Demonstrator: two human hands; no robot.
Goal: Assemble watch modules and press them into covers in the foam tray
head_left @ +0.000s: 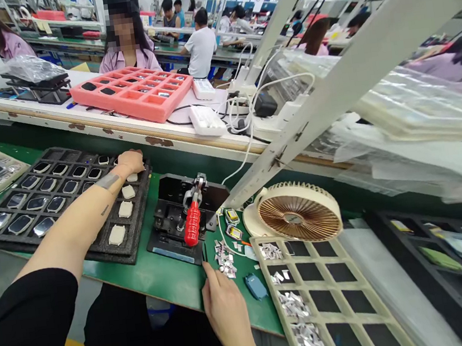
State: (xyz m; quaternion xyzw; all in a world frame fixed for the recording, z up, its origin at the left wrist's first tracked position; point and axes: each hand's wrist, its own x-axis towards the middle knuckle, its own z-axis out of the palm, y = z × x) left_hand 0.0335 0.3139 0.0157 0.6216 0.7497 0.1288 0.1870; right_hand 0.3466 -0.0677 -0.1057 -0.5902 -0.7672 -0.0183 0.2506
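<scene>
My left hand [131, 161] reaches to the far right corner of a black foam tray [128, 252], fingers curled down into a compartment; whatever they pinch is hidden. The tray holds several watch-like pieces, some with dark glass faces [20, 223], others pale side up [117, 235] in the right column. My right hand [229, 311] rests at the bench's front edge, holding nothing, its index finger stretched toward the base of a black toggle clamp fixture [177, 252]. The fixture's red handle [192, 224] points down toward me. A blue-grey flat piece [255, 286] lies right of that hand.
Small silvery pieces [225, 260] lie scattered beside the fixture. A cream fan [299, 215] stands behind a pale divided tray [344, 308]. A pink foam tray [151, 111] sits on the raised shelf, with white cables [251, 111] hanging nearby. A slanted white post [310, 96] crosses the right side.
</scene>
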